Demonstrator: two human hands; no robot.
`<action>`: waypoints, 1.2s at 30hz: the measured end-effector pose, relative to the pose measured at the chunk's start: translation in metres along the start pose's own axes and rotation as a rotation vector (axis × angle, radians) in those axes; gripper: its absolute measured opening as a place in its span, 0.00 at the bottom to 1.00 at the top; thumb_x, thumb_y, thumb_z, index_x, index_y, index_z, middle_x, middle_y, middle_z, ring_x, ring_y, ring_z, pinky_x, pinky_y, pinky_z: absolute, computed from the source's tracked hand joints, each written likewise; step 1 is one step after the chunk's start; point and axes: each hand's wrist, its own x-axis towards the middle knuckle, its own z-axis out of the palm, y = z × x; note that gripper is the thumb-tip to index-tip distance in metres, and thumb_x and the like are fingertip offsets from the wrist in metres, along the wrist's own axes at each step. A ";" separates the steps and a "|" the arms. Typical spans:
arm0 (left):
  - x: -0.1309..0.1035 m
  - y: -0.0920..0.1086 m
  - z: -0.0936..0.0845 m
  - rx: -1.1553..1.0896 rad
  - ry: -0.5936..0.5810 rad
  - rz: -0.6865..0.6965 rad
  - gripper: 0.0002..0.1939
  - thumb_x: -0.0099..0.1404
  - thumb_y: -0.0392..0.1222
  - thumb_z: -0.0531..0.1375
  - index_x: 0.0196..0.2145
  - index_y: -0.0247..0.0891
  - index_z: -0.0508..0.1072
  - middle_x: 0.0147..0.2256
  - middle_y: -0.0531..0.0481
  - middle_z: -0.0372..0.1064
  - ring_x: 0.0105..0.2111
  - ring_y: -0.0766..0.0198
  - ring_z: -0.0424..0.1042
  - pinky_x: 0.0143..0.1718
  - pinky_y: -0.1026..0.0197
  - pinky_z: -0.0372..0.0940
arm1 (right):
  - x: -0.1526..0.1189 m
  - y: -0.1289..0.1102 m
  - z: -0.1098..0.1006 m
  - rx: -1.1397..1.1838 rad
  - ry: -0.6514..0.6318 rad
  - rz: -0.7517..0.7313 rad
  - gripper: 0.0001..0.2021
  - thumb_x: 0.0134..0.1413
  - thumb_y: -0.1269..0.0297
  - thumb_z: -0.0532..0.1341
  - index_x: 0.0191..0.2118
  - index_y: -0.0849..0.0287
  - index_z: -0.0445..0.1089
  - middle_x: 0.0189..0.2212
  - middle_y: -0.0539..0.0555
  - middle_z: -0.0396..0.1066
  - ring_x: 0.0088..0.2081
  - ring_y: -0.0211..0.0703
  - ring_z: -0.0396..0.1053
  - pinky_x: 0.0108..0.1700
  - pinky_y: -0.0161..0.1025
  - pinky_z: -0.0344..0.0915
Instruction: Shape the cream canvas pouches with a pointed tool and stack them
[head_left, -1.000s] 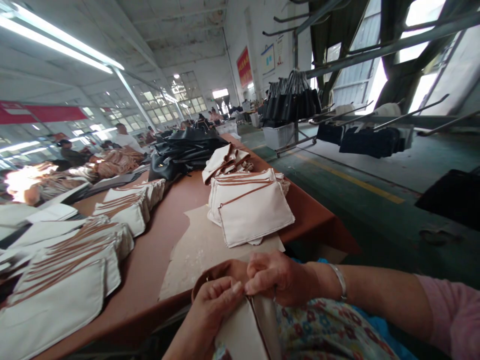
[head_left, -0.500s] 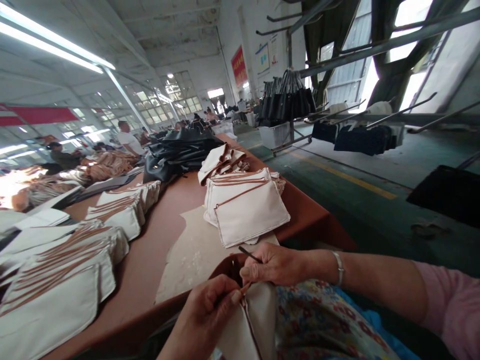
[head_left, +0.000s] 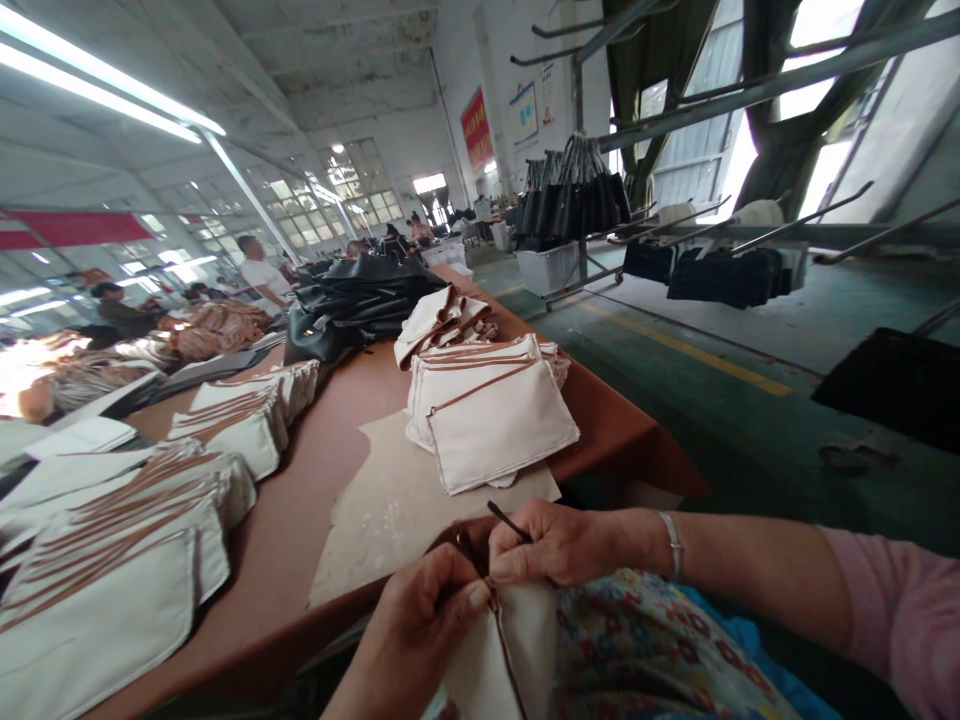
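Note:
Low in the head view, a cream pouch panel with a dark brown zip or trim line lies over my lap. My left hand pinches its upper end between thumb and forefinger. Right beside it, my right hand is closed, with its fingertips at the same brown end. A thin dark stick-like tool sticks out from the right fist; its working tip is hidden. Brown material shows behind both hands, against the table edge.
A stack of cream pouches lies ahead on the brown table, partly over a cardboard sheet. More cream pouches are fanned out on the left. Black bags lie farther back. A metal rack stands right.
Both hands have shifted slightly right with the pouch end. The right fingers now sit closer over the brown end, hiding more of it. The dark tool has moved along with the right hand.

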 end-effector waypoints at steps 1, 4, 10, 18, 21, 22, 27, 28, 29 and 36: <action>0.001 0.000 -0.002 0.024 0.001 0.008 0.21 0.63 0.58 0.60 0.25 0.38 0.64 0.23 0.57 0.54 0.24 0.67 0.52 0.23 0.66 0.48 | 0.000 -0.002 -0.001 0.024 -0.006 0.035 0.18 0.58 0.52 0.60 0.30 0.65 0.67 0.20 0.44 0.55 0.21 0.28 0.49 0.22 0.28 0.48; 0.002 0.000 -0.011 0.006 -0.081 -0.007 0.22 0.57 0.59 0.65 0.26 0.38 0.64 0.24 0.57 0.54 0.25 0.67 0.51 0.24 0.66 0.47 | 0.001 -0.008 -0.003 -0.062 0.031 -0.039 0.17 0.57 0.55 0.61 0.29 0.67 0.70 0.21 0.45 0.57 0.23 0.28 0.51 0.23 0.28 0.49; -0.007 0.004 -0.028 -0.110 -0.259 -0.101 0.26 0.64 0.62 0.56 0.33 0.33 0.73 0.28 0.51 0.63 0.28 0.63 0.58 0.28 0.64 0.53 | 0.000 -0.010 -0.004 -0.183 0.020 -0.114 0.15 0.59 0.60 0.59 0.31 0.70 0.73 0.24 0.47 0.61 0.25 0.29 0.54 0.26 0.28 0.52; -0.006 -0.009 -0.016 -0.036 -0.182 -0.150 0.22 0.63 0.57 0.59 0.29 0.33 0.72 0.24 0.54 0.59 0.25 0.66 0.53 0.25 0.66 0.49 | 0.004 0.000 -0.007 -0.187 -0.020 -0.073 0.16 0.58 0.58 0.60 0.32 0.70 0.73 0.22 0.46 0.60 0.24 0.29 0.53 0.26 0.28 0.51; -0.010 0.004 -0.019 -0.006 -0.110 -0.121 0.17 0.60 0.54 0.63 0.30 0.34 0.75 0.27 0.52 0.66 0.29 0.63 0.60 0.28 0.66 0.54 | 0.010 0.004 -0.007 -0.191 -0.022 -0.085 0.17 0.58 0.57 0.60 0.32 0.70 0.74 0.20 0.45 0.57 0.23 0.28 0.50 0.24 0.28 0.49; -0.011 0.010 -0.021 -0.038 -0.112 -0.111 0.17 0.59 0.54 0.64 0.30 0.35 0.76 0.28 0.51 0.68 0.30 0.61 0.62 0.29 0.66 0.56 | 0.013 0.004 -0.007 -0.206 -0.033 -0.099 0.18 0.58 0.56 0.60 0.33 0.70 0.74 0.20 0.45 0.57 0.22 0.29 0.50 0.24 0.29 0.49; -0.008 0.014 -0.016 -0.224 -0.164 -0.133 0.22 0.62 0.58 0.61 0.28 0.34 0.76 0.26 0.51 0.67 0.27 0.63 0.61 0.28 0.66 0.56 | 0.025 0.000 -0.003 -0.264 -0.071 -0.153 0.15 0.57 0.59 0.59 0.30 0.69 0.71 0.21 0.46 0.59 0.24 0.29 0.53 0.26 0.28 0.52; -0.007 0.009 -0.012 -0.282 -0.160 -0.164 0.22 0.62 0.58 0.61 0.27 0.33 0.75 0.24 0.52 0.66 0.25 0.65 0.60 0.27 0.66 0.55 | 0.026 -0.001 -0.003 -0.259 -0.064 -0.142 0.15 0.57 0.60 0.59 0.29 0.69 0.71 0.21 0.46 0.59 0.24 0.29 0.54 0.26 0.28 0.53; -0.005 0.003 -0.007 -0.355 -0.142 -0.203 0.22 0.60 0.58 0.63 0.27 0.32 0.74 0.23 0.52 0.65 0.23 0.66 0.59 0.25 0.66 0.54 | 0.026 -0.002 -0.003 -0.249 -0.054 -0.122 0.14 0.56 0.60 0.60 0.28 0.68 0.70 0.21 0.46 0.59 0.24 0.29 0.54 0.26 0.28 0.53; -0.010 -0.035 0.011 -0.766 0.088 -0.386 0.19 0.48 0.50 0.74 0.29 0.32 0.77 0.23 0.48 0.73 0.20 0.67 0.67 0.22 0.68 0.58 | 0.007 -0.016 -0.009 0.054 0.370 0.014 0.30 0.62 0.42 0.47 0.48 0.67 0.68 0.32 0.54 0.66 0.23 0.31 0.61 0.15 0.26 0.52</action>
